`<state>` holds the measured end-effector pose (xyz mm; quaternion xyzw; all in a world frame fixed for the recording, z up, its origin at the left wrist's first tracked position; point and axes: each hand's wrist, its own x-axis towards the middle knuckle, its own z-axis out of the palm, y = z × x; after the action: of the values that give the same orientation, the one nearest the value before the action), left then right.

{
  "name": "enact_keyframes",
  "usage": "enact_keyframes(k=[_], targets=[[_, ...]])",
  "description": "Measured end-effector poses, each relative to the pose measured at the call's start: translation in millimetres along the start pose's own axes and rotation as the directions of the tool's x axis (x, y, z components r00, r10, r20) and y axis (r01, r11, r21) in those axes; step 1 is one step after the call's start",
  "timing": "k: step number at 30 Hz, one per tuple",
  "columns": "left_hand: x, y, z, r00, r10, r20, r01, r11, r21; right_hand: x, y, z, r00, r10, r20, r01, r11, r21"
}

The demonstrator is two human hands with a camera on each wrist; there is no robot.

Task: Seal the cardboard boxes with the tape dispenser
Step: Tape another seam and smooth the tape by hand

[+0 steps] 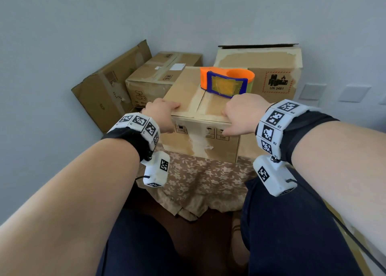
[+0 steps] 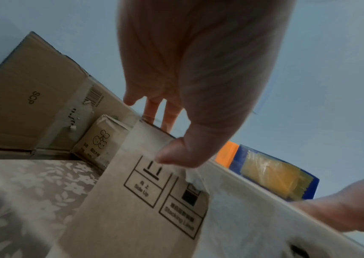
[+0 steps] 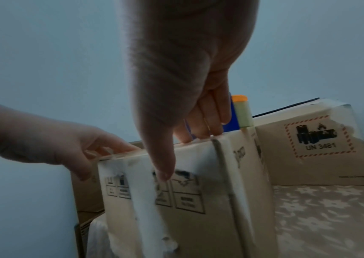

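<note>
A cardboard box [image 1: 208, 148] stands on a flowered cloth in front of me, its two top flaps folded down and meeting at a centre seam. My left hand [image 1: 165, 113] lies with straight fingers on the left flap at the near edge, its thumb [image 2: 176, 157] against the front face. On the right flap my right hand [image 1: 240, 115] lies the same way, with its thumb [image 3: 163, 167] down the front. An orange and blue tape dispenser [image 1: 226, 83] rests on the box's far end, just beyond my right fingers. Neither hand touches it.
A taller box with a UN 3481 label [image 1: 275, 83] stands behind on the right. A taped box [image 1: 158, 75] and an open box tipped on its side [image 1: 108, 87] sit at the back left against the wall. The flowered cloth [image 1: 204, 177] drapes over the near edge above my knees.
</note>
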<state>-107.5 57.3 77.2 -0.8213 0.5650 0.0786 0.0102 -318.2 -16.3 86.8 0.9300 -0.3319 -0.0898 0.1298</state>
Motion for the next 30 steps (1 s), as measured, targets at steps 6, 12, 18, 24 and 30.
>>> enact_keyframes(k=[6, 12, 18, 24, 30], targets=[[1, -20, -9, 0.989, 0.146, -0.008, -0.145, 0.976, -0.163, 20, -35, -9, 0.999, -0.024, -0.021, 0.024, 0.999, 0.026], [-3, -47, -7, 0.978, 0.203, -0.056, -0.210, 0.948, -0.240, 45, -65, -21, 1.000, -0.002, 0.012, 0.002, 1.000, -0.002], [17, -55, -2, 0.975, 0.222, -0.012, -0.223, 0.972, -0.073, 63, -80, -27, 0.999, 0.045, 0.010, -0.044, 0.996, -0.073], [31, -57, -1, 0.943, 0.334, -0.003, -0.334, 0.942, 0.031, 70, -79, -30, 0.999, 0.024, 0.039, -0.020, 0.995, -0.099], [36, -57, -5, 0.912, 0.411, 0.003, -0.408, 0.903, 0.134, 69, -80, -34, 0.997, 0.018, 0.069, -0.011, 0.995, -0.099]])
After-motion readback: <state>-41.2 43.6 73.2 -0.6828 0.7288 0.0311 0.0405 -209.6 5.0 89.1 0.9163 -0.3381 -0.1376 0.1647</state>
